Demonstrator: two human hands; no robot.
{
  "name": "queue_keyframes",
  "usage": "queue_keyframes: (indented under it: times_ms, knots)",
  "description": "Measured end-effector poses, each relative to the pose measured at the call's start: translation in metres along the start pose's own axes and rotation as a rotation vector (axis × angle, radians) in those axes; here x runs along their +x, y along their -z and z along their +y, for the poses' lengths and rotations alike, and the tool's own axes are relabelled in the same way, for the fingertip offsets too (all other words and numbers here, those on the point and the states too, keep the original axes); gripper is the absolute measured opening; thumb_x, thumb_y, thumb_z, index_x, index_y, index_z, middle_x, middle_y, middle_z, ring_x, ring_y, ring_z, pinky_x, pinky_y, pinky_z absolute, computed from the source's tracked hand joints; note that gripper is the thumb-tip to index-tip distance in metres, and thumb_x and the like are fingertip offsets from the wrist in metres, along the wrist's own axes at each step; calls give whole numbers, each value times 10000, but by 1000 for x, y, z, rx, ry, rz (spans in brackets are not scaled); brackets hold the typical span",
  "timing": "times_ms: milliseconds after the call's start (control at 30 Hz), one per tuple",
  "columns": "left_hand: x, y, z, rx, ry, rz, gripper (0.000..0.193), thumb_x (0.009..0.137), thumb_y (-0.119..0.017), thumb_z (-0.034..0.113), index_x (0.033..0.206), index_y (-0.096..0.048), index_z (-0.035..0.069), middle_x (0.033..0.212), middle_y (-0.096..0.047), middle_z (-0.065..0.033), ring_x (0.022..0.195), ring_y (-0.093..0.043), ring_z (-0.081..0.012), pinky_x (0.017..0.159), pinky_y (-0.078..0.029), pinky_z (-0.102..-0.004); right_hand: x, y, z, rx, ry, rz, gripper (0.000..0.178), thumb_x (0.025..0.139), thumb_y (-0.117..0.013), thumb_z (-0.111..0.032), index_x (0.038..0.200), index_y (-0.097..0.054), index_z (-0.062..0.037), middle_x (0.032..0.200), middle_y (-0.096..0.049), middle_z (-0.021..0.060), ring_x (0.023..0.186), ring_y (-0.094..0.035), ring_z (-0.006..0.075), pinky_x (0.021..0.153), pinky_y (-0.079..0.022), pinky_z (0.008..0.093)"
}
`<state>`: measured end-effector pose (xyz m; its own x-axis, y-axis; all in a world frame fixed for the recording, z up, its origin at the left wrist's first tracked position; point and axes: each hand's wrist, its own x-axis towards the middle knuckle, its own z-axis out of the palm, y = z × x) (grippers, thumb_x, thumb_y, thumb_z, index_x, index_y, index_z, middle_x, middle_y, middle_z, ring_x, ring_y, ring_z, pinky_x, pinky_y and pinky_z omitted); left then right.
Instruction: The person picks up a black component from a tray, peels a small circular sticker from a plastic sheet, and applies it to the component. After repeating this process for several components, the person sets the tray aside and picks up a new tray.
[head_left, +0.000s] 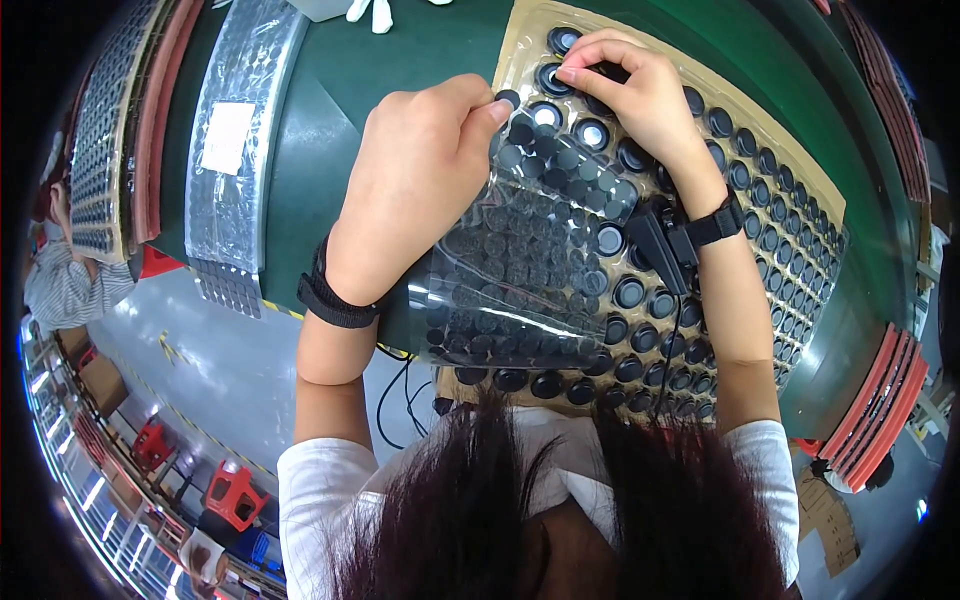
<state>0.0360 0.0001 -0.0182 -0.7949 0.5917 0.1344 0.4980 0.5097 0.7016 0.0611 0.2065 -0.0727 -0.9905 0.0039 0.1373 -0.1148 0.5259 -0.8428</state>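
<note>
- My left hand, upper middle of the frame, has thumb and finger pinched together on one small, flat, round black disc.
- My right hand, to its right, has thumb and index fingertips touching one round black cap with a pale centre; whether they clamp it or merely rest there, I cannot tell.
- One shallow tan moulded tray runs from the upper middle to the right of the frame, holding rows of round black caps, too many to count; my cap is in its upper-left corner.
- One clear, flexible plastic sheet lies over the tray's left part, bearing many flat black discs, overlapped beyond counting.
- One long, clear plastic package lies in the upper left, with one white rectangular label on it.
- Two red plastic stools stand in the lower left.
</note>
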Motion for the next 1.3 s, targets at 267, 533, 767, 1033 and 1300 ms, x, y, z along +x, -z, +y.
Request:
queue_keyframes:
  times_ms: [267,533,767,1033,1300]
  knots:
    - [1,-1,-2,7,-19,4,185,782,-558,114,651,-510,-7,539,-476,-191,525,-491,-365,473,-383,-402,0,-1,1,-35,5,-1,126,757,-628,-99,796,-610,21,884,-579,40,848,-538,119,787,-401,232]
    - [0,0,0,-25,33,7,182,781,-556,114,650,-514,-5,547,-485,-193,536,-496,-368,484,-388,-406,1,-8,-12,-329,157,122,181,735,-643,-104,861,-563,-2,882,-556,56,811,-526,145,730,-412,258]
    - [2,-2,2,-5,1,0,183,784,-551,122,653,-522,-3,555,-494,-194,551,-505,-371,492,-393,-411,2,4,-3,136,-34,165,137,777,-613,-85,871,-579,8,896,-574,23,830,-532,86,754,-424,230]
    - [0,-1,1,-30,-21,-16,180,798,-535,138,679,-523,4,555,-498,-194,557,-507,-378,497,-391,-428,-16,-18,-63,376,3,-7,120,787,-592,-23,903,-576,5,872,-576,19,804,-550,89,745,-453,203]
    - [-1,-1,4,-65,-13,-48,191,830,-499,151,701,-527,12,568,-510,-194,563,-513,-376,495,-393,-438,-15,-17,-59,342,-80,3,90,783,-595,-28,859,-571,14,856,-569,24,791,-548,92,736,-451,210]
